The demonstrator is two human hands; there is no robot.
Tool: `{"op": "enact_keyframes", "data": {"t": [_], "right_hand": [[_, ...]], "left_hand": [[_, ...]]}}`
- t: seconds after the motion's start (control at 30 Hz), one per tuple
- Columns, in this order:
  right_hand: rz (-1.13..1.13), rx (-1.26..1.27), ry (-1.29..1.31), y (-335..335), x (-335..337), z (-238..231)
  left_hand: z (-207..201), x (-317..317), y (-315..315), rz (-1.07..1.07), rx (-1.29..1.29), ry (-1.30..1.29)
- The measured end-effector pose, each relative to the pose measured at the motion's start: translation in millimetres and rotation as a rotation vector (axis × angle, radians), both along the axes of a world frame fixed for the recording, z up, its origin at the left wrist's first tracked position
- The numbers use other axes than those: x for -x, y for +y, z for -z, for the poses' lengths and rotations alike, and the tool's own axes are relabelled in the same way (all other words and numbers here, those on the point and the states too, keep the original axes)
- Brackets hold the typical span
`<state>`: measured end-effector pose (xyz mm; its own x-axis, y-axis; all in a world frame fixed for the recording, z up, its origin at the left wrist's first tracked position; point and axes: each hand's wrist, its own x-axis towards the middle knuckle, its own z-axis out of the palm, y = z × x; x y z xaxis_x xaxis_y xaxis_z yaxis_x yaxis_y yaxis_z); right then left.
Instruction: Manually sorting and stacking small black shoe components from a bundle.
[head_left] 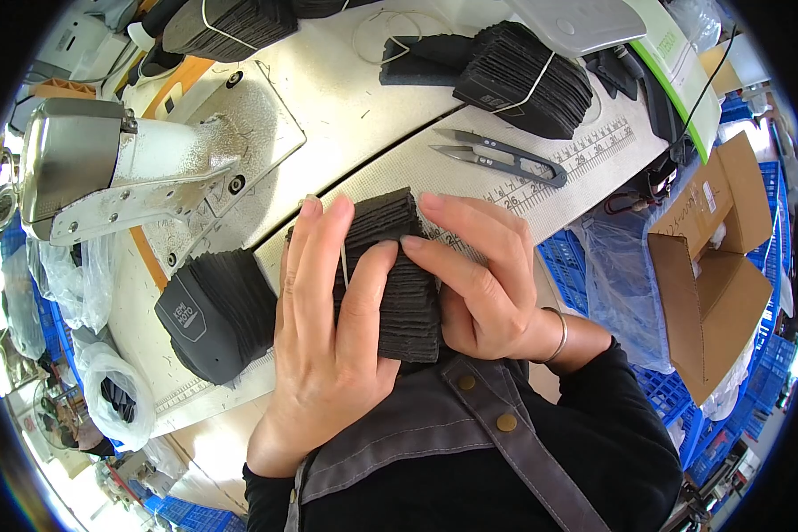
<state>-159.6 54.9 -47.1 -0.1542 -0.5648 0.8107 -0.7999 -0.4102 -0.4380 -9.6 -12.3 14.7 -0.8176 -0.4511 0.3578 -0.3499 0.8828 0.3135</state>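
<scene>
Between my two hands, close to my apron, is a thick stack of black fabric pieces (410, 310), its layered edges turned up. Across its left part runs a pale elastic band (344, 262). My left hand (328, 310) is closed round the stack's left side, fingers over its top. On the right side, my right hand (486, 279) grips the same stack, thumb and fingertips pressed on its edges. Left of my left hand lies another stack of black pieces (217, 315) with a pale printed mark. Thread snips (505, 160) rest beyond my right hand.
A sewing machine (89, 168) stands at the left on the pale table (355, 124). Banded black stacks (528, 84) lie at the back. A plastic bag (120, 403) hangs at the lower left. At the right are an open cardboard box (714, 275) and blue crates (665, 390).
</scene>
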Motion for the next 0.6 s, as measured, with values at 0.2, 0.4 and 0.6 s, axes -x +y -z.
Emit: {"op": "enact_keyframes", "data": {"t": [0.2, 0.4, 0.6], "right_hand": [[0.011, 0.001, -0.015, 0.2, 0.1, 0.7], [-0.001, -0.008, -0.038, 0.8, -0.3, 1.7], [-0.008, -0.016, -0.037, 1.4, -0.3, 1.2]], "left_hand": [[-0.1, -3.3, -1.2, 0.027, 0.031, 0.007], [-1.4, -3.8, -2.4, 0.040, 0.037, -0.025], [-5.8, -3.8, -2.0, 0.043, 0.018, -0.055]]}}
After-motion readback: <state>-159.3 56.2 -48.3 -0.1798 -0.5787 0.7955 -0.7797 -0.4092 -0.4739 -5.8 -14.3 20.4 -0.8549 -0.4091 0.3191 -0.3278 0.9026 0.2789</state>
